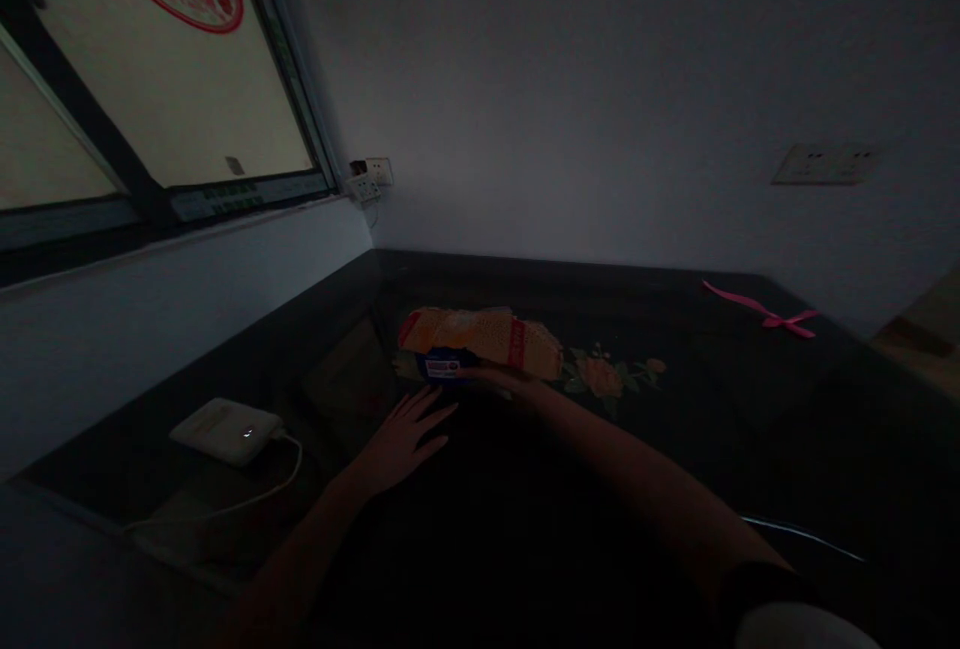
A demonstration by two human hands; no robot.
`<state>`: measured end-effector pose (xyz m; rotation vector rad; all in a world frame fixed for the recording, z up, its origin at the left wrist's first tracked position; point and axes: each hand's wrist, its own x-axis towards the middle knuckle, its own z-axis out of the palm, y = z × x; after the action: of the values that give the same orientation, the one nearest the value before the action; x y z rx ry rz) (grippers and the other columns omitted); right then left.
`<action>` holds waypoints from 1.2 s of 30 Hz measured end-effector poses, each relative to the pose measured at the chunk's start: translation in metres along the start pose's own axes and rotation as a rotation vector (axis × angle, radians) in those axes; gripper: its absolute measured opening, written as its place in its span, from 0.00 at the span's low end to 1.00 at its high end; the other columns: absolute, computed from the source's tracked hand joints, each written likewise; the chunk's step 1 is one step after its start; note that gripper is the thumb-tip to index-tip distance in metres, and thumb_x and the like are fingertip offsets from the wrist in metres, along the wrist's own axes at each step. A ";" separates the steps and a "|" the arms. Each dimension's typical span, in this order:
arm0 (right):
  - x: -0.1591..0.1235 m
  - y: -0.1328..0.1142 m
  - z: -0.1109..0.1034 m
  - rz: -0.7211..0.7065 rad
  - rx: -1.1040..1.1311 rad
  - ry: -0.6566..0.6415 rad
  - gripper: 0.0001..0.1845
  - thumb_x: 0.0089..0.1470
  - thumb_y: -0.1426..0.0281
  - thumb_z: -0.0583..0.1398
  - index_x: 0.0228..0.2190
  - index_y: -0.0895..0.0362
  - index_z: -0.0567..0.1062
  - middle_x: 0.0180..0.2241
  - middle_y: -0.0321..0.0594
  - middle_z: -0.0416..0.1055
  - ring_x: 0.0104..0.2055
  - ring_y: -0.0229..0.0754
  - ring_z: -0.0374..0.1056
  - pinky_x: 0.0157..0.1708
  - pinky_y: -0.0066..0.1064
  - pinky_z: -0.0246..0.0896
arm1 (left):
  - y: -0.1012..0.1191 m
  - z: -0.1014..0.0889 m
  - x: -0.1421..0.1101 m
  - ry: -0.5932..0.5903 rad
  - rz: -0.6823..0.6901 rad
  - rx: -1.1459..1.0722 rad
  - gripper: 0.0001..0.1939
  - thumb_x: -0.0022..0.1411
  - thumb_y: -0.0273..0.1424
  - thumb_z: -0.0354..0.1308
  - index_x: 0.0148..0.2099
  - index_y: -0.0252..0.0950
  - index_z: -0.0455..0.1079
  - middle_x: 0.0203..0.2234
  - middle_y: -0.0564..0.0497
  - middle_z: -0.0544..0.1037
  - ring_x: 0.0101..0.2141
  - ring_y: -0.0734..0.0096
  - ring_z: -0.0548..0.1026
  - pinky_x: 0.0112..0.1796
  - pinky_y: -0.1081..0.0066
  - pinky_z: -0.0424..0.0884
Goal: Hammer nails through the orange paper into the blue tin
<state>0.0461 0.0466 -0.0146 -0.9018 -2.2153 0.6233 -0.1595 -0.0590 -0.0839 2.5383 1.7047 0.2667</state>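
Observation:
The light is very dim. My left hand [401,434] is over the dark tabletop with its fingers spread, holding nothing. Just beyond its fingertips is a dark blue item with a small printed label [442,367]. My right hand [506,379] reaches in from the right, its fingers stretched out to the blue item's right edge. Its thumb is lost in shadow, and no grip shows. Behind the blue item lies a crumpled orange-yellow piece with a mesh-like pattern and a red band [480,332]; I cannot make out whether it is cloth or packaging.
A white power bank [227,431] with a plugged-in cable [255,499] lies at the left. A pink ribbon bow [784,322] is at the back right of the dark table [675,309]. A flower print [600,376] decorates the top. Wall and window border the table.

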 end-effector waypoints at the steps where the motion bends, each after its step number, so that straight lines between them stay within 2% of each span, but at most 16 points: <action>1: 0.010 0.005 0.006 0.015 0.012 -0.018 0.17 0.60 0.66 0.60 0.50 0.57 0.70 0.51 0.44 0.69 0.45 0.47 0.70 0.42 0.45 0.69 | 0.000 0.000 0.000 0.008 -0.004 -0.010 0.26 0.68 0.46 0.44 0.66 0.51 0.53 0.66 0.46 0.53 0.64 0.53 0.53 0.60 0.46 0.51; 5: 0.034 0.026 0.027 0.070 0.046 -0.096 0.17 0.60 0.66 0.60 0.49 0.56 0.71 0.50 0.43 0.70 0.45 0.48 0.70 0.42 0.44 0.69 | 0.000 0.000 0.000 0.051 -0.009 -0.061 0.26 0.67 0.46 0.46 0.65 0.48 0.55 0.64 0.47 0.57 0.63 0.54 0.55 0.60 0.47 0.53; 11: 0.038 0.047 0.044 0.128 0.070 -0.159 0.16 0.60 0.66 0.59 0.50 0.55 0.70 0.51 0.44 0.69 0.46 0.47 0.70 0.43 0.45 0.68 | 0.001 -0.001 0.002 0.110 0.011 -0.086 0.24 0.67 0.43 0.48 0.63 0.45 0.60 0.60 0.46 0.64 0.60 0.56 0.61 0.59 0.50 0.59; 19: 0.038 0.042 0.056 0.177 0.030 -0.121 0.16 0.60 0.66 0.59 0.50 0.55 0.71 0.51 0.44 0.69 0.46 0.47 0.70 0.43 0.44 0.68 | 0.001 0.001 0.004 0.143 0.027 -0.083 0.23 0.67 0.42 0.49 0.61 0.43 0.63 0.59 0.45 0.65 0.59 0.56 0.62 0.58 0.50 0.60; 25: 0.026 0.036 0.055 0.141 -0.002 -0.070 0.17 0.60 0.66 0.60 0.50 0.55 0.70 0.51 0.44 0.69 0.47 0.48 0.70 0.43 0.44 0.68 | 0.000 0.002 0.010 0.266 -0.025 -0.206 0.18 0.69 0.38 0.44 0.53 0.38 0.69 0.53 0.45 0.71 0.53 0.62 0.69 0.55 0.57 0.66; 28: 0.013 0.033 0.047 0.100 -0.004 -0.059 0.16 0.60 0.66 0.59 0.50 0.55 0.70 0.51 0.44 0.69 0.46 0.47 0.70 0.43 0.45 0.68 | -0.006 -0.004 0.010 0.384 -0.093 -0.277 0.20 0.70 0.37 0.40 0.48 0.35 0.71 0.46 0.44 0.75 0.48 0.62 0.73 0.52 0.58 0.69; 31: -0.014 0.030 0.031 0.056 -0.005 -0.053 0.17 0.60 0.66 0.60 0.50 0.55 0.70 0.52 0.44 0.68 0.47 0.48 0.69 0.44 0.46 0.67 | -0.009 -0.013 0.005 0.487 -0.174 -0.266 0.21 0.70 0.37 0.39 0.46 0.33 0.72 0.43 0.43 0.76 0.46 0.61 0.74 0.51 0.57 0.69; 33: -0.043 0.029 0.016 0.020 0.001 -0.054 0.19 0.60 0.66 0.59 0.52 0.55 0.69 0.54 0.45 0.66 0.50 0.50 0.68 0.46 0.49 0.66 | -0.006 -0.015 -0.001 0.459 -0.164 -0.227 0.21 0.70 0.37 0.40 0.48 0.34 0.71 0.45 0.42 0.75 0.48 0.61 0.73 0.52 0.57 0.68; 36: -0.098 0.031 -0.009 -0.013 0.029 -0.095 0.22 0.60 0.67 0.60 0.55 0.53 0.67 0.59 0.46 0.61 0.55 0.53 0.63 0.50 0.53 0.61 | 0.004 -0.010 -0.009 0.292 -0.052 -0.110 0.20 0.68 0.39 0.46 0.57 0.38 0.67 0.56 0.43 0.69 0.56 0.56 0.66 0.56 0.52 0.62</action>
<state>0.1193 -0.0039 -0.0659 -0.8585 -2.2883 0.7028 -0.1611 -0.0693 -0.0748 2.4686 1.7882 0.7388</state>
